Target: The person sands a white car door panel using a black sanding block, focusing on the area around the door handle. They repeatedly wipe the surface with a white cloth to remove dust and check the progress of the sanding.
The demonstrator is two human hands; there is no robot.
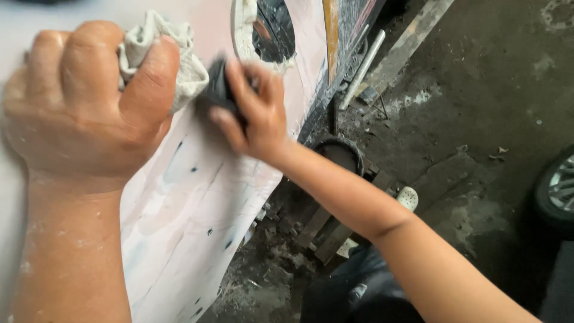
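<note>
The biggest risk here, as I judge it, is that the dark sanding block (218,90) is slipping off the wet, slick pink car panel (191,209), because the right hand is pinching it with fingertips only and the picture is blurring there; a slip could be digging an edge into the filler or scraping knuckles against the round opening (263,30) near the panel's upper edge. A second risk is that the rag is trailing loose folds toward the block, so cloth could be getting caught under it and smearing grit across the surface. Going from the left: the left hand (84,101) is clenching tightly into a fist around a crumpled grey-white rag (161,54), thumb pressing over the cloth, and it is hovering close to the camera over the panel's upper left part; whether it is touching the panel I cannot tell. Just beside it, the right hand (254,113) is curling partly closed, grasping the block and pressing it against the panel, slightly left of the opening. Further right, below the panel's right edge, a dark round container (341,152) is sitting on the dirty concrete floor (478,90), and a car wheel (559,188) is showing at the far right.
</note>
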